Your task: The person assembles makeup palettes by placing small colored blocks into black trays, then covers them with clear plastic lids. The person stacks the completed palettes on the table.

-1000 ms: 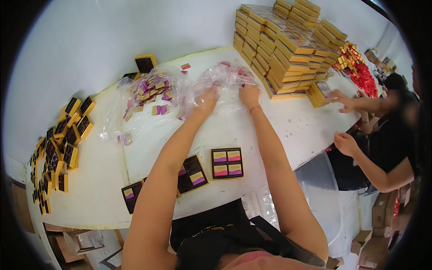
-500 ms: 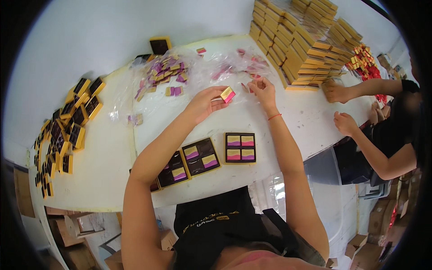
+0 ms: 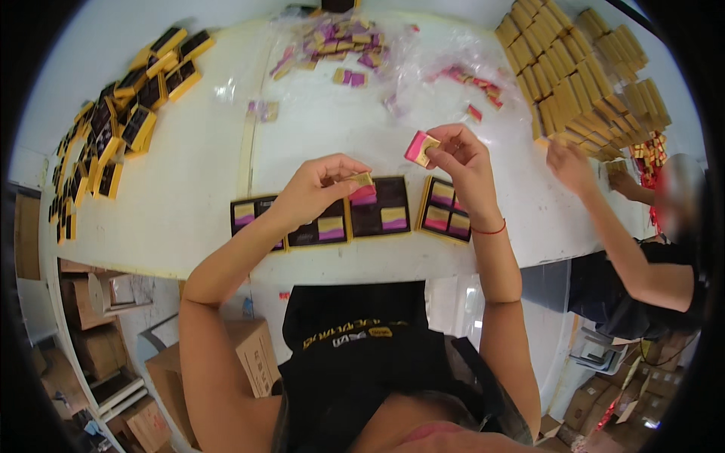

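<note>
pink-gold packet (image 3: 417,146) in right hand (image 3: 462,155)

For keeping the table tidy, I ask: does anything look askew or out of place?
Yes: the rightmost open box is turned out of line with those beside it, and the heaped boxes at left lie jumbled.

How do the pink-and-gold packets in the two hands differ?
The left pink-and-gold packet is over a black, gold-edged box; the right pink-and-gold packet shows against white tabletop. The left packet's gold end points forward; the right's, rightward. Both are pinched.
</note>
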